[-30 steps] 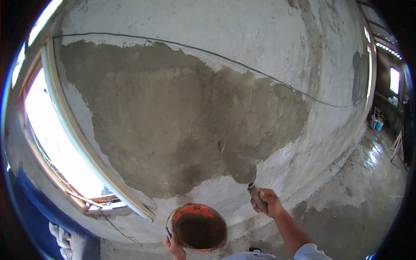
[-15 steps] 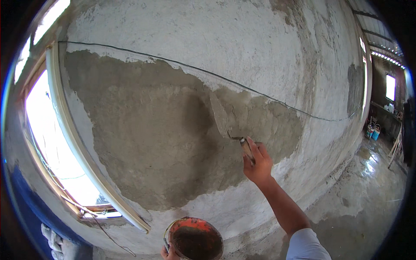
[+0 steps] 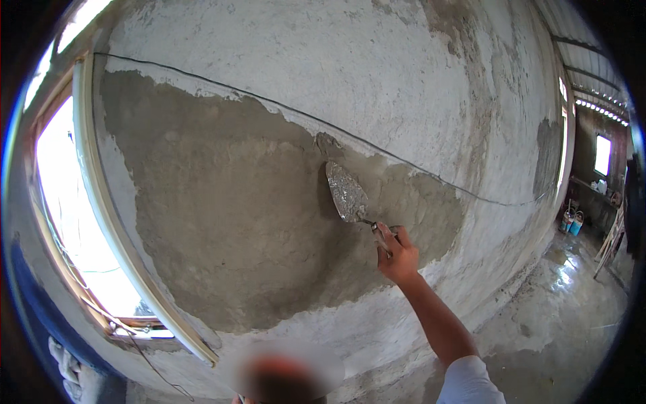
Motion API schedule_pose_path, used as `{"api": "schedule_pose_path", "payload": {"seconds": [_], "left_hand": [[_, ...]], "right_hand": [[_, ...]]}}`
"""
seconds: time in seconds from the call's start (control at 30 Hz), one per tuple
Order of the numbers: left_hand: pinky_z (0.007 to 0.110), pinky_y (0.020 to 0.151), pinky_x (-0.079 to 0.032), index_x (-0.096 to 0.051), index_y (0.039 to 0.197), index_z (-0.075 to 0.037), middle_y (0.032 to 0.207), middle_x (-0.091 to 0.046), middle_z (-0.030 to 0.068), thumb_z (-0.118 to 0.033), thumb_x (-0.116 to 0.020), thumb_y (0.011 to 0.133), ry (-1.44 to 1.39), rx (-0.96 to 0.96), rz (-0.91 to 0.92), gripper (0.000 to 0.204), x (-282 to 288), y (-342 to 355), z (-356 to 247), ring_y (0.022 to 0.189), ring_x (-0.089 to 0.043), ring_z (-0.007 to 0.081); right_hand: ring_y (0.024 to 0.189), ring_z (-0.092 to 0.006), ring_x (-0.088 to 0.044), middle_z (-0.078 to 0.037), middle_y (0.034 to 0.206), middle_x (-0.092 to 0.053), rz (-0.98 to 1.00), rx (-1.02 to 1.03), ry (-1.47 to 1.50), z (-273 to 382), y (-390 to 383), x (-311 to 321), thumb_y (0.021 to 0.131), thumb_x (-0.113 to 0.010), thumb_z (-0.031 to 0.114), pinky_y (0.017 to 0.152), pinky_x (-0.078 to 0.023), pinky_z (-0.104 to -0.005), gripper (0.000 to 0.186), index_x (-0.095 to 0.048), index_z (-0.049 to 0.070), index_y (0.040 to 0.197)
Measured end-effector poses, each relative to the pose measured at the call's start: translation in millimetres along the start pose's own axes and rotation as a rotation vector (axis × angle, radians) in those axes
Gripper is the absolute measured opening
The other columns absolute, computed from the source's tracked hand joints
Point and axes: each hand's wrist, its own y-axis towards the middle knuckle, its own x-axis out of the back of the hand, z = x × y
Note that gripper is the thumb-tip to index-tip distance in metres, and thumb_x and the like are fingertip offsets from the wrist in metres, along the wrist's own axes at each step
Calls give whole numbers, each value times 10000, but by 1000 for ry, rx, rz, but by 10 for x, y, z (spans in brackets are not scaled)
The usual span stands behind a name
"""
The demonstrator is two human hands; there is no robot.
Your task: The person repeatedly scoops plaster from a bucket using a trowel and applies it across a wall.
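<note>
One trowel (image 3: 346,192) is in the right hand (image 3: 400,261), its fingers clamped around the handle below the blade. The blade lies over a broad grey-brown patch of damp plaster (image 3: 229,195) on the wall (image 3: 377,60), right of the patch's middle, with its tip pointing up and a little to the left. Its upturned face is grey and speckled; whether its underside touches the plaster cannot be told. Just above the tip, a small rough lump (image 3: 328,143) sits near the patch's upper edge.

The right forearm (image 3: 441,323) reaches up from the lower edge, bare below a pale sleeve (image 3: 471,382). Only a sliver of the left hand (image 3: 249,400) shows at the bottom, beside a bucket (image 3: 279,377) that is blurred to a red and dark shape. How the left fingers are set, or whether they grip anything, cannot be told.

A thin dark cord (image 3: 282,106) runs across the wall above the patch, sloping down to the right. At the left stands a bright window (image 3: 81,209) with a pale upright strip (image 3: 111,209) along its near side. To the right, small containers (image 3: 572,223) stand on a wet, shiny floor (image 3: 538,323).
</note>
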Motion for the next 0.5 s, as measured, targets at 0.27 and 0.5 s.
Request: {"api": "schedule_pose_path", "payload": {"seconds": [0.27,0.5], "left_hand": [[254,580,-454,-663,1145,-27,885,-655,3,-161,-662,967,123,-39,56,223,-24,100,178,719,-581,97],[257,625,-473,-655,1170,-16,950,-657,7,-153,-640,976,81,-12,103,238,-142,14,31,775,-585,101]], "right_hand": [[778,-296,-677,-117,1100,-570,37,-75,65,138,509,-162,781,-715,66,617,-570,-416,647,-569,215,1393],[794,-309,-681,-122,1123,-563,40,73,55,253,338,-87,780,-696,83,604,-574,-426,644,-568,223,1395]]}}
